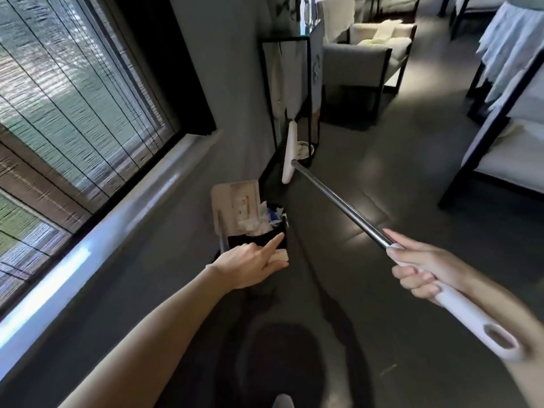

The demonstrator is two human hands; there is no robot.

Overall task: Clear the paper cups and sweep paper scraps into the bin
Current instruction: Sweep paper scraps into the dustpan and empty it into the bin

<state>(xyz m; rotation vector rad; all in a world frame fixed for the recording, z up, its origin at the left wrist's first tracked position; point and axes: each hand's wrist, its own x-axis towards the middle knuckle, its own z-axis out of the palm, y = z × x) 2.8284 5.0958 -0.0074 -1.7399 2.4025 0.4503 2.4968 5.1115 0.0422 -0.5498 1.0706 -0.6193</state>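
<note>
My right hand (421, 270) grips the white handle of a broom (338, 201). Its metal pole runs up and left to a white broom head (288, 151) near the wall. My left hand (253, 262) curls round a pale handle end at the near side of an upright beige dustpan (235, 201), with the index finger stretched out. The dark pan holds crumpled white and blue paper scraps (262, 220). No paper cup can be made out clearly.
A window with blinds (73, 113) and a pale ledge line the left wall. A black metal frame stand (309, 92) rises behind the broom head, with a round white object (304, 148) at its foot. A grey sofa (365, 60) stands further back and white-clothed furniture (506, 128) to the right.
</note>
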